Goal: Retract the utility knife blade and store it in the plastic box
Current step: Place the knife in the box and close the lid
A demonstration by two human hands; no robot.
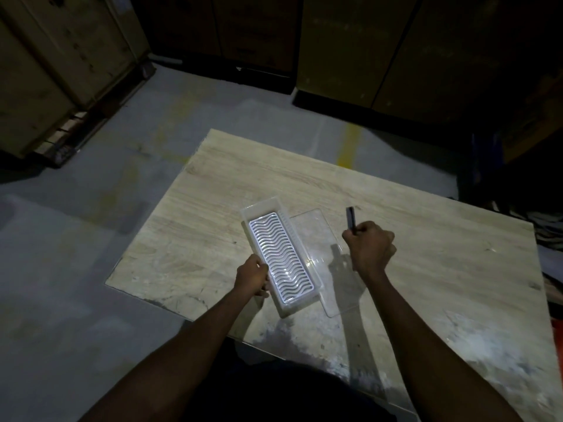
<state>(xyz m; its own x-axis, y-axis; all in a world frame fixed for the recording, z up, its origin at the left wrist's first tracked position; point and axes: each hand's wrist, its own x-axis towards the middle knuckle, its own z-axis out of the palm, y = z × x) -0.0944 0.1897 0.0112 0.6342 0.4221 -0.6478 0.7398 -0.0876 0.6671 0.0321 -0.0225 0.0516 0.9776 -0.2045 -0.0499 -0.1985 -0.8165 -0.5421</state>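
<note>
Dim light, one bright patch on the table (396, 208). Your right hand (370, 248) is closed in a fist around the utility knife (351, 219), which is raised above the wood. Its dark upper end sticks out past your knuckles, pointing away from you. Cannot tell whether the blade is out or in; too dark and small.

Your left hand (253, 277) grips the near left wall of the plastic box (278, 257), fingers wrapped on the rim. The box sits open on the table, its long side angled away to the left, with a white wavy-ribbed insert (280, 257) on its floor. The clear lid (323, 260) lies flat just right of the box, between box and knife hand. The knife is outside the box, off to its right.
</note>
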